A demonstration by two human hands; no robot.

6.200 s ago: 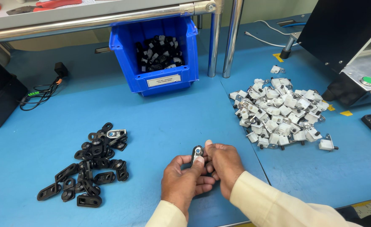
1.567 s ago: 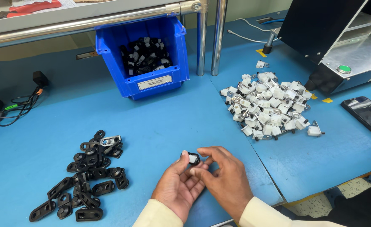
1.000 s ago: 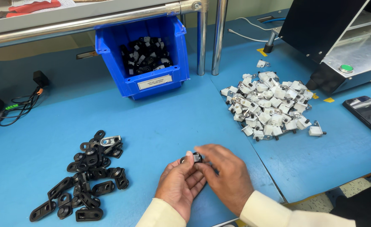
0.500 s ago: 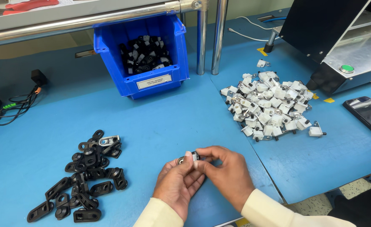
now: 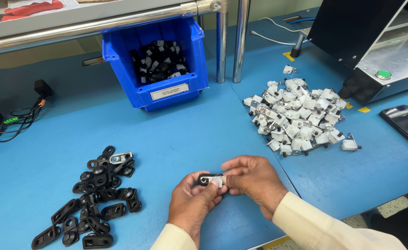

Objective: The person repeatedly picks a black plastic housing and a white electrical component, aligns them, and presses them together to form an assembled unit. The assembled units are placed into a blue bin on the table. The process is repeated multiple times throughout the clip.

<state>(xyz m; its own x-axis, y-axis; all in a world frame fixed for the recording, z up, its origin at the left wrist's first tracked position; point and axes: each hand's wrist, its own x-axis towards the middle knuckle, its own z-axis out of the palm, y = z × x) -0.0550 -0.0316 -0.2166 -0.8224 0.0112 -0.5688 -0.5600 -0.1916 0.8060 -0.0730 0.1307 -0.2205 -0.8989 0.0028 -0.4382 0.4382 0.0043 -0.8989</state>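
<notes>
Both hands meet low in the middle of the head view, over the blue table (image 5: pixel 176 134). My left hand (image 5: pixel 192 206) and my right hand (image 5: pixel 252 180) pinch one small part (image 5: pixel 210 179) between them: a black oblong piece with a white and metal piece at its right end. To the left lies a pile of black oblong parts (image 5: pixel 90 199), one with a metal insert. To the upper right lies a heap of white and metal parts (image 5: pixel 296 115).
A blue bin (image 5: pixel 155 55) with mixed black and white parts stands at the back under a metal rail. Two upright metal posts (image 5: pixel 231 41) rise beside it. A black machine with a green button (image 5: pixel 383 73) stands right, a dark phone (image 5: pixel 407 125) before it. Cables (image 5: pixel 21 118) lie at the left.
The view and hands have shifted only slightly. The small part has turned in my fingers and now lies level, with both hands still closed on it.
</notes>
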